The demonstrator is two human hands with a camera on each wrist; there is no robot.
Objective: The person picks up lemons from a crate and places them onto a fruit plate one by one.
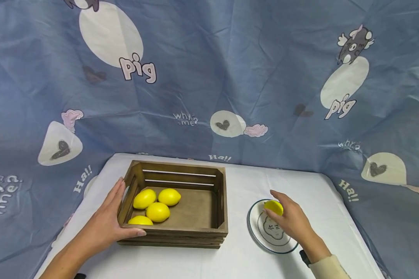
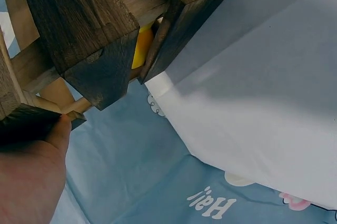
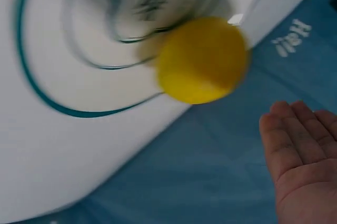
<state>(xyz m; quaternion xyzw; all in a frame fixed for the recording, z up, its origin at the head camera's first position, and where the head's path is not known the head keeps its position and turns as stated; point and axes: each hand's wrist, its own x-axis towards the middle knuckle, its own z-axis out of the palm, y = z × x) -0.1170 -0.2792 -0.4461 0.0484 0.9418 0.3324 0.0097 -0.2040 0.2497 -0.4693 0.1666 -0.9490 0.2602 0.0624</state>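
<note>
My left hand (image 1: 106,218) rests against the left front corner of a brown wooden crate (image 1: 181,234), its fingers straight along the left side and its thumb along the front. In the left wrist view, the thumb (image 2: 60,134) touches a slat of the crate (image 2: 79,29). Several yellow lemons (image 1: 158,212) lie in the crate's left half. To the right, my right hand (image 1: 293,217) reaches over a white plate (image 1: 256,228) with a blue rim. One lemon (image 1: 274,207) is at the plate, between thumb and fingers; the right wrist view shows this lemon (image 3: 202,60) apart from the straight fingers (image 3: 287,139).
A white cloth (image 1: 237,186) covers the table under the crate and plate. Behind and at both sides hangs a blue printed curtain (image 1: 181,89).
</note>
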